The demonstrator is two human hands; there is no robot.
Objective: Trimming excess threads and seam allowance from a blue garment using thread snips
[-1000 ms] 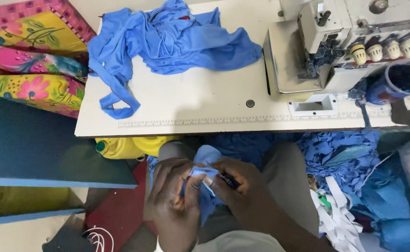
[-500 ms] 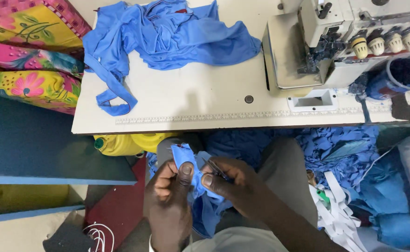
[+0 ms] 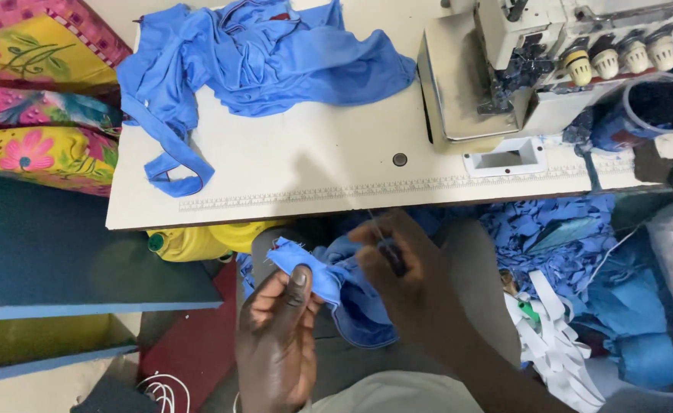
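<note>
My left hand (image 3: 279,336) pinches a small piece of blue fabric (image 3: 329,279) over my lap, below the table's front edge. My right hand (image 3: 401,271) is beside it, closed around a thin dark pointed tool (image 3: 386,243) that reaches toward the fabric's edge. The rest of the blue piece hangs down between my hands onto my grey trousers. A larger crumpled blue garment (image 3: 260,69) lies on the cream sewing table (image 3: 313,164), with a loop of its strip trailing near the left front corner.
An overlock sewing machine (image 3: 535,69) with several thread cones stands at the table's right. Blue fabric scraps (image 3: 550,237) and white strips (image 3: 554,329) are piled to my right. Colourful floral cloth (image 3: 30,92) and a blue board (image 3: 68,252) lie on the left.
My hands have drawn apart. The left hand now holds the fabric up by its corner, and the right hand has lifted away toward the table edge with the tool.
</note>
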